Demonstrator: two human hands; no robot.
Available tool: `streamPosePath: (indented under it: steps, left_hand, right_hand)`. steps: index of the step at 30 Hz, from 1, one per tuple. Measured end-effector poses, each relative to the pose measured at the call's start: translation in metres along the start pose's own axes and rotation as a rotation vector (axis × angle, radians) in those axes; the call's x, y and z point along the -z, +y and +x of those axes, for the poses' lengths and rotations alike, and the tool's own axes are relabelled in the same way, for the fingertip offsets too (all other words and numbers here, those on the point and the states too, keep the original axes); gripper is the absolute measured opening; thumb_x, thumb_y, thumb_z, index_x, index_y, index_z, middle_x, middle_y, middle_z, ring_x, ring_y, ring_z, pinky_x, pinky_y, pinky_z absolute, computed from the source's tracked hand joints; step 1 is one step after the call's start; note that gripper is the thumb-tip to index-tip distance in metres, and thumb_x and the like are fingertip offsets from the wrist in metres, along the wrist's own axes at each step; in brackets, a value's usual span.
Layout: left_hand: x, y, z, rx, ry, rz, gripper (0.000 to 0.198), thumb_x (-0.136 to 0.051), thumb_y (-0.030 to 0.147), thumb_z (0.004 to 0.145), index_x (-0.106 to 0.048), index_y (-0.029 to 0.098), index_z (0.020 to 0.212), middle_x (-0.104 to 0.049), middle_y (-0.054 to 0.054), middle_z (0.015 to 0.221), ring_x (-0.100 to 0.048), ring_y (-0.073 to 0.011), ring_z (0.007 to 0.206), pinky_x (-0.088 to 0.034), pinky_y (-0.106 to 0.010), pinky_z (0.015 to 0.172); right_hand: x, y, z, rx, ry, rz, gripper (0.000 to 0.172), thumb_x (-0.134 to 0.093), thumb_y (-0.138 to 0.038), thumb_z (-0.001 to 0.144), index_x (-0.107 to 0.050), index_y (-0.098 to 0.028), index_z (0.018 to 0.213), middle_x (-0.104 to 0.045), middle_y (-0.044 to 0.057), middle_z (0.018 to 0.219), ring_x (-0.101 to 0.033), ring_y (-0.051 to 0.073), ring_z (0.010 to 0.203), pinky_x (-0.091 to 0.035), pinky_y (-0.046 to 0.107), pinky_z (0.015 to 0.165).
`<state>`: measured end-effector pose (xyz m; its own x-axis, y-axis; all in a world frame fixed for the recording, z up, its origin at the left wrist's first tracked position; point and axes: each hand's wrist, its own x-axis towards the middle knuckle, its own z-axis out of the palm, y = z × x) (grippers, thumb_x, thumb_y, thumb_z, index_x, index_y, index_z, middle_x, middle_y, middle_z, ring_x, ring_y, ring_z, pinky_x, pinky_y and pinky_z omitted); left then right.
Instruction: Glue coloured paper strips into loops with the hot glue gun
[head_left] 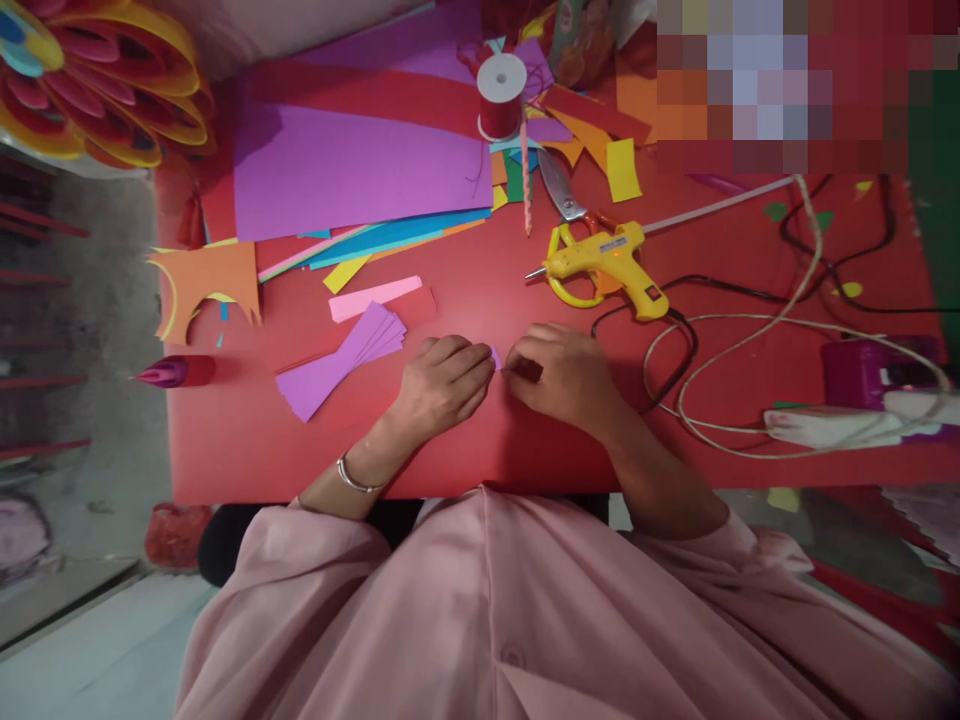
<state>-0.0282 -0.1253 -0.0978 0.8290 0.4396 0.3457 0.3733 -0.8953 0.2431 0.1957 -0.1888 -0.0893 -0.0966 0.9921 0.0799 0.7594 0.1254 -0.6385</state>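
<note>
Both my hands rest close together on the red table [247,440], near its front edge. My left hand [442,385] is curled, its fingers closed around a small purple paper piece [496,356] whose corner peeks out between the hands. My right hand [559,375] is also curled, fingertips pinching the same piece from the right. Most of the paper is hidden under my fingers. A fanned stack of purple paper strips [341,362] lies just left of my left hand, with a pink strip [375,297] above it.
A yellow glue gun [600,262] lies beyond my right hand, with scissors [559,190] and a red ribbon spool [500,97] further back. Large purple and red sheets [352,165] cover the back left. Cords and rope [750,360] loop at right beside a purple device [862,372].
</note>
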Motion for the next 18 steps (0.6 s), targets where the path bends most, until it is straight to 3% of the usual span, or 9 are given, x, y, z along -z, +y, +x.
streamPosePath:
  steps: [6, 18]
  left_hand:
    - [0.0009, 0.0011, 0.0027, -0.043, 0.062, 0.034, 0.017, -0.065, 0.020, 0.101, -0.074, 0.022, 0.116, -0.083, -0.006, 0.117, -0.072, -0.0236, 0.100, -0.051, -0.041, 0.079]
    - [0.0011, 0.0010, 0.0014, -0.001, 0.000, 0.019, 0.018, -0.062, 0.023, 0.104, -0.074, 0.023, 0.116, -0.082, -0.008, 0.117, -0.072, -0.0249, 0.101, -0.051, -0.043, 0.081]
  right_hand:
    - [-0.0007, 0.0000, 0.0001, 0.017, 0.040, 0.010, 0.010, -0.067, -0.023, 0.088, -0.072, -0.024, 0.080, -0.072, 0.002, 0.083, -0.064, 0.020, 0.084, -0.043, 0.036, 0.078]
    - [-0.0014, -0.0051, 0.0021, -0.062, 0.078, 0.076, 0.008, -0.068, -0.025, 0.089, -0.074, -0.025, 0.083, -0.073, 0.001, 0.079, -0.065, 0.019, 0.079, -0.045, 0.034, 0.078]
